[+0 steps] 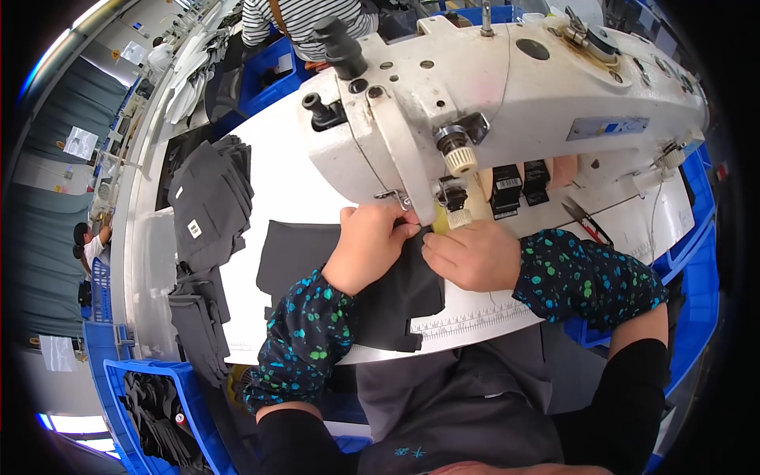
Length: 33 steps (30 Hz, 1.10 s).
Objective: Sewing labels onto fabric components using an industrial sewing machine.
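Dark grey fabric piece (392,301), one: flat on white worktable (277,182), its upper edge by the front end of a white sewing machine (507,87). Left hand (370,244): over the fabric's upper part, thumb and fingertips closed on the edge. Right hand (475,255): at the fabric's upper right, fingers curled together, fingertips near the left hand's; whether they pinch cloth cannot be told. Stacked dark grey pieces (210,206): left, apart from both hands.

Left hand (369,244) and right hand (480,255) curl inward, nearly meeting
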{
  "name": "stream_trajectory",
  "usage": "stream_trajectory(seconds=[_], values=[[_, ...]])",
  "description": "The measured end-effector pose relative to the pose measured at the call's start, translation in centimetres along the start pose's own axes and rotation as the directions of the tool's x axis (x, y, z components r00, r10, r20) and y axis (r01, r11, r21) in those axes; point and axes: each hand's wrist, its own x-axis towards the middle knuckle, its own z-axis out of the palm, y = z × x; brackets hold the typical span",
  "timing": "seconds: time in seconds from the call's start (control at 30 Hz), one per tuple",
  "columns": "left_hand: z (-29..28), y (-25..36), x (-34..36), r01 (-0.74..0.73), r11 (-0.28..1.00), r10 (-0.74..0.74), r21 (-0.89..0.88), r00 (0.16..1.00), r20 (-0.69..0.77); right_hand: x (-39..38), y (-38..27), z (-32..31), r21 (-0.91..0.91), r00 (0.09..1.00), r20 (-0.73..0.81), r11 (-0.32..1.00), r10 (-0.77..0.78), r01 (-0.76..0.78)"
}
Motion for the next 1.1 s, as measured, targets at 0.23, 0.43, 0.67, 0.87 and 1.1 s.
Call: stream_trajectory(seconds=[0.23, 0.43, 0.67, 0.87, 1.1], values=[[0.49, 0.55, -0.74, -0.076, 0.994, 0.089, 0.079, 0.981, -0.174, 0.2, -0.03, -0.49, 0.043, 0.999, 0.003, 0.998, 0.047, -0.047], [0.64, 0.17, -0.94, -0.111, 0.99, 0.126, 0.086, 0.97, -0.209, 0.16, -0.08, -0.55, 0.046, 0.998, -0.004, 0.997, 0.07, -0.069], [0.74, 0.25, -0.91, -0.103, 0.992, 0.115, 0.072, 0.971, -0.21, 0.25, -0.2, -0.6, 0.04, 0.995, -0.02, 0.995, 0.097, -0.096], [0.64, 0.02, -0.85, -0.116, 0.993, 0.111, -0.011, 0.974, -0.198, 0.15, -0.22, -0.73, 0.055, 0.993, -0.007, 0.992, 0.117, -0.117], [0.78, 0.03, -0.82, -0.082, 0.996, 0.075, -0.028, 0.977, -0.197, 0.22, -0.13, -0.85, 0.071, 0.993, -0.002, 0.99, 0.121, -0.121]])
